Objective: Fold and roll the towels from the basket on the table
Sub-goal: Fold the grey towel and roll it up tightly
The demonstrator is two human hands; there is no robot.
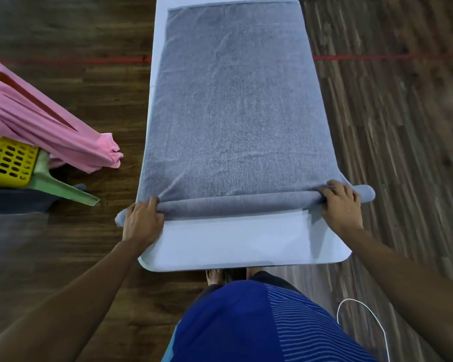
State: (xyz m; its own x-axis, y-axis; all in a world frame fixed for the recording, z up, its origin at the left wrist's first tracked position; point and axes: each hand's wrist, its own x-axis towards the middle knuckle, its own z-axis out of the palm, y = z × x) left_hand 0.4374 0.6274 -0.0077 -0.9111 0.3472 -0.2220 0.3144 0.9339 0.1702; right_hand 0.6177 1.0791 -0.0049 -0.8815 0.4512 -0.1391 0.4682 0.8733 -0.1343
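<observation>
- A grey towel lies flat along the white surface, covering most of its width and reaching nearly to the far end.
- The towel's near end is turned into a tight roll lying across the surface; both ends of the roll stick out past the surface's side edges.
- The left grip is on the roll's left end, fingers curled over the top of it and thumb on the near side.
- The right grip clasps the roll's right end the same way, fingers wrapped over the top.
- A bare strip of surface shows between the roll and the person's body.
- Off to the left, apart from the surface, a yellow basket holds a pink towel that spills over its rim.
- The basket sits on what looks like a green plastic stool, only partly in view.
- A white cable loops on the wooden floor at the lower right.
</observation>
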